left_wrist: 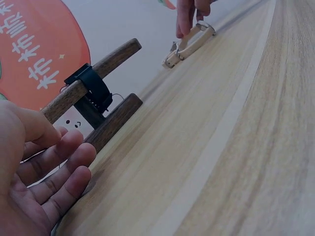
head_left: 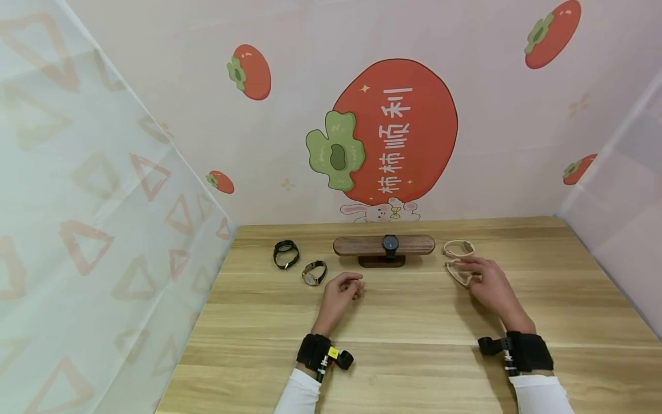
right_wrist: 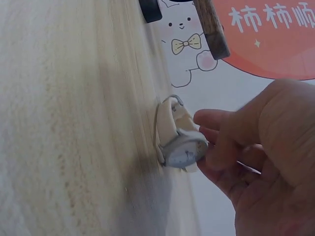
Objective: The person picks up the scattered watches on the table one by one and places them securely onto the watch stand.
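My right hand (head_left: 490, 286) is at the right of the table, where its thumb and fingers pinch a cream-strapped wristwatch (right_wrist: 167, 123) by the edge of its round pale case. Just behind that watch lies another cream-strapped watch (head_left: 459, 248). My left hand (head_left: 340, 298) hovers in front of a dark wooden watch stand (head_left: 357, 245), fingers loosely bent and holding nothing. Round the stand's bar is a black wristwatch (head_left: 391, 245). Left of my left hand lies a gold-cased watch with a dark strap (head_left: 314, 273).
A black watch (head_left: 286, 255) lies at the back left of the wooden table (head_left: 393, 368). Behind the table's far edge rises a wall covering (head_left: 496, 126) printed with persimmons. Pale patterned sheets flank both sides.
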Available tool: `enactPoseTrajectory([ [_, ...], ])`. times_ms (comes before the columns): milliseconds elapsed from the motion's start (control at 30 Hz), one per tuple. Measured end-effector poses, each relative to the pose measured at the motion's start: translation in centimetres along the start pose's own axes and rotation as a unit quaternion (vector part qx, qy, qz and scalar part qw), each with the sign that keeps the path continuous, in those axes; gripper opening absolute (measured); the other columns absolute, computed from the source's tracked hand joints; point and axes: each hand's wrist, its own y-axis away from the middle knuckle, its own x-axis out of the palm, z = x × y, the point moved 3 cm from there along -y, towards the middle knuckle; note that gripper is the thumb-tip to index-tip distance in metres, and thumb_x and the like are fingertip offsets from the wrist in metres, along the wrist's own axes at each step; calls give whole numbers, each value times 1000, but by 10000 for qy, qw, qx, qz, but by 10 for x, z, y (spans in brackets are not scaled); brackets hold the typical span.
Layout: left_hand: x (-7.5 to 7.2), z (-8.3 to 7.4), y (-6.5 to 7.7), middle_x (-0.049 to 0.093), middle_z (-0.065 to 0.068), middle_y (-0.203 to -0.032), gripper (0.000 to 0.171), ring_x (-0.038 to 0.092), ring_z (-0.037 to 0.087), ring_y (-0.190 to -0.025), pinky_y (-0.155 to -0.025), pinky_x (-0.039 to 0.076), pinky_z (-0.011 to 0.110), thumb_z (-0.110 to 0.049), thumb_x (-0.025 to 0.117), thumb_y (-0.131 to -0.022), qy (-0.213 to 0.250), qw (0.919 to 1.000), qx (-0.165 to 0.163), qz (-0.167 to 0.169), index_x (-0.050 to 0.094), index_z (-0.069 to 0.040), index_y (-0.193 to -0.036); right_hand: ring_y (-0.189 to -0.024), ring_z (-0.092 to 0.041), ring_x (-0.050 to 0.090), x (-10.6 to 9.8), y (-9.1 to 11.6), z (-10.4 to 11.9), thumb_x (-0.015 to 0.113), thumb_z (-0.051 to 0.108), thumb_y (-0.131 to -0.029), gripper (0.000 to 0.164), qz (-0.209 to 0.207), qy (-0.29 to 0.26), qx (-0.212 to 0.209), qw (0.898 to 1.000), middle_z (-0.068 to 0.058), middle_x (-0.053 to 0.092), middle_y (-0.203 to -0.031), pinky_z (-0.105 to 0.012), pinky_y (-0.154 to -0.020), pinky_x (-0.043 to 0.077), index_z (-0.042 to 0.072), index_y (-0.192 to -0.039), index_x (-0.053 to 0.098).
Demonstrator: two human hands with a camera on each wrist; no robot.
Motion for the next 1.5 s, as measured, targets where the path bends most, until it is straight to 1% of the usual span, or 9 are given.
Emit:
enactPoseTrajectory([
  [200, 0, 0, 1, 76, 20, -107, 24, 74, 22, -89, -75, 61, 25, -12, 63, -108, 7, 10000, 26, 23, 74, -1, -126, -105, -47, 69, 1, 1, -1, 60, -20, -84, 39, 80, 144, -130, 9998, -31, 64, -139, -56, -87, 60, -11, -120, 75],
  [300, 0, 0, 2, 76, 20, -107, 24, 74, 24, -90, -76, 61, 25, -12, 62, -109, -11, 10000, 41, 33, 74, -2, -127, -99, -42, 72, 3, 2, 0, 66, -16, -87, 30, 47, 207, -261, 9994, -30, 67, -133, -47, -81, 61, -9, -114, 78],
  [500, 0, -1, 2, 77, 20, -107, 24, 74, 25, -91, -77, 62, 26, -12, 62, -109, 23, 10000, 48, 51, 74, -2, -127, -99, -37, 70, 10, 0, 3, 75, -10, -89, 18, 190, 123, -427, 9988, -25, 71, -129, -35, -75, 58, -2, -103, 82],
  [600, 1, -2, 2, 77, 19, -108, 24, 74, 26, -93, -78, 62, 26, -13, 62, -109, 76, 9999, 20, 76, 74, -2, -127, -105, -38, 68, 14, 0, 5, 77, -7, -90, 16, 235, 89, -473, 9986, -23, 71, -130, -35, -76, 55, 2, -102, 82],
  [767, 1, -2, 3, 77, 19, -108, 24, 74, 26, -93, -78, 62, 27, -13, 63, -109, 121, 9999, -54, 65, 74, -3, -127, -119, -45, 65, 19, -1, 10, 77, -4, -91, 15, 237, 51, -609, 9979, -21, 72, -129, -48, -87, 55, 3, -103, 82],
  [867, 1, -2, 3, 77, 19, -108, 24, 74, 25, -93, -78, 62, 27, -13, 63, -109, 120, 9999, -77, 46, 74, -3, -127, -116, -42, 66, 22, -1, 12, 76, -3, -93, 16, 253, 39, -662, 9975, -19, 73, -127, -49, -88, 56, 4, -105, 82],
  [1000, 2, -2, 2, 77, 18, -108, 23, 75, 25, -93, -78, 62, 26, -13, 63, -109, 111, 9999, -84, 24, 74, -2, -126, -106, -34, 68, 25, -2, 15, 76, -2, -93, 19, 328, -66, -585, 9977, -18, 74, -124, -41, -83, 56, 5, -110, 80],
  [1200, 2, -3, 2, 77, 18, -108, 23, 75, 24, -93, -77, 62, 25, -12, 63, -109, 104, 9999, -88, 19, 74, -2, -126, -101, -27, 67, 29, -4, 18, 76, 1, -95, 19, 494, -278, -455, 9974, -13, 75, -117, -29, -75, 52, 9, -113, 79],
  [1500, 1, -2, 2, 77, 20, -108, 23, 74, 32, -94, -76, 61, 27, -13, 63, -109, 122, 9999, -98, -5, 74, -2, -126, -94, -10, 63, 32, -4, 27, 74, 6, -100, 13, 502, -497, -544, 9960, -7, 75, -106, -23, -71, 49, 9, -112, 75],
])
